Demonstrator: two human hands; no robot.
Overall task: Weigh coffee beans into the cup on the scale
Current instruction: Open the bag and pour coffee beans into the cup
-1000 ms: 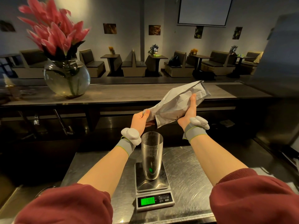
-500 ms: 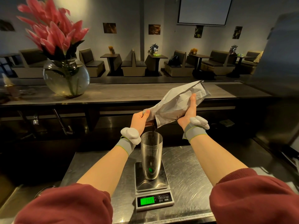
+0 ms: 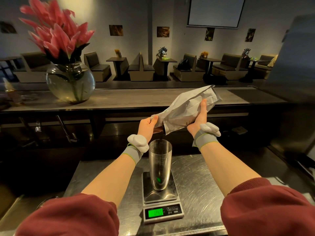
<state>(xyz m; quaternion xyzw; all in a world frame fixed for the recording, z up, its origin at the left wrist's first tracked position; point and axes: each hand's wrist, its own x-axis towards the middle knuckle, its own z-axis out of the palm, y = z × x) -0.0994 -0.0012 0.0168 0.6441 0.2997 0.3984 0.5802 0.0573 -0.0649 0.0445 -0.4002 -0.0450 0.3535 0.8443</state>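
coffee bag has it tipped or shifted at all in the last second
No. The coffee bag keeps the same tilt, its upper end at the same spot against the bar counter, its mouth above the cup.

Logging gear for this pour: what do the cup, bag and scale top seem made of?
The cup: silvery, glossy, mirrors the green display; likely polished steel, though clear glass isn't ruled out. The bag: matte pale grey, sharply creased; paper or foil laminate, can't tell. The scale top: steel-looking plate, bright glints.
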